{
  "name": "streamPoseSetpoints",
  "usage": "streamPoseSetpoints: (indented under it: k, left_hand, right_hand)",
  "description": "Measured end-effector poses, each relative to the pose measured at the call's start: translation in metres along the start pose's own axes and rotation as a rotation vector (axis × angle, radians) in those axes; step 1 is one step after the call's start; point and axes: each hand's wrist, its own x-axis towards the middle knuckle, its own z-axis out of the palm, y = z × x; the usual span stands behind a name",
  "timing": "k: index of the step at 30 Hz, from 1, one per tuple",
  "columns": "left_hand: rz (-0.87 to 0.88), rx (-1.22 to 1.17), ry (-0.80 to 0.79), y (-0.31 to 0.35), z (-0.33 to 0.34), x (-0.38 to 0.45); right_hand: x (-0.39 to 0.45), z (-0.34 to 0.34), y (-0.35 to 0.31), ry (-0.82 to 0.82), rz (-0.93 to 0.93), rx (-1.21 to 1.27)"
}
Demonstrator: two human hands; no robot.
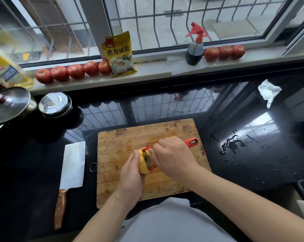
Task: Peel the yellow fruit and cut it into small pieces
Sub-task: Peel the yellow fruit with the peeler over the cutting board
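Yellow fruit (pixel 142 163), possibly a mango, gripped by left hand (pixel 131 173) over cutting board (pixel 123 142); red peeler (pixel 189 142) grasped by right hand (pixel 172 154), blade held against fruit.

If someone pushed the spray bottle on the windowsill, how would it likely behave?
The spray bottle stands tall on a narrow base with a red trigger head on top, so a push high up would probably tip it. Its dark liquid fills the lower body, likely steadying it somewhat. Its ribbed sides should give decent grip.
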Motion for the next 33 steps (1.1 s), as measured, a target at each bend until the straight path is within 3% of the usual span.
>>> streamPoseSetpoints:
  k: [2, 5, 10, 12, 16, 17, 21, 23, 25, 28, 30, 33]
  left_hand:
    - [0.048, 0.050, 0.035, 0.000, 0.002, -0.001]
    - [0.111, 0.050, 0.071, 0.000, 0.003, -0.005]
    - [0.094, -0.100, 0.090, 0.013, 0.009, 0.000]
    - [0.007, -0.180, 0.098, 0.015, 0.009, 0.003]
    - [-0.087, -0.262, 0.038, 0.013, 0.004, 0.003]
    - [-0.111, -0.269, 0.022, 0.013, 0.003, 0.003]
    - [-0.383, -0.005, 0.065, 0.009, -0.006, 0.010]
    - [-0.452, 0.126, 0.070, 0.007, -0.012, 0.015]
    - [-0.414, 0.179, 0.096, 0.006, -0.018, 0.016]
    - [-0.340, 0.198, 0.071, 0.007, -0.021, 0.012]
    - [-0.317, 0.203, 0.039, 0.007, -0.019, 0.010]
    - [-0.307, 0.234, -0.014, 0.008, -0.014, 0.007]
  right_hand:
    - [0.001, 0.003, 0.003, 0.011, 0.009, -0.011]
    - [-0.004, 0.011, 0.018, -0.114, 0.065, -0.130]
    - [-0.018, 0.027, 0.042, -0.271, 0.330, -0.165]
    - [-0.014, 0.030, 0.042, -0.264, 0.393, -0.142]
    - [-0.005, 0.029, 0.042, -0.006, 0.406, -0.020]
    - [-0.003, 0.029, 0.044, -0.033, 0.398, -0.054]
    - [-0.004, 0.020, 0.050, -0.632, 0.535, -0.243]
    - [-0.009, 0.023, 0.054, -0.632, 0.577, -0.219]
    - [-0.006, 0.021, 0.052, -0.592, 0.684, -0.037]
    - [-0.003, 0.010, 0.047, -0.650, 0.842, 0.646]
    - [-0.005, -0.002, 0.033, -0.661, 0.705, 0.946]
    - [-0.011, 0.003, 0.011, -0.510, 0.504, 1.178]
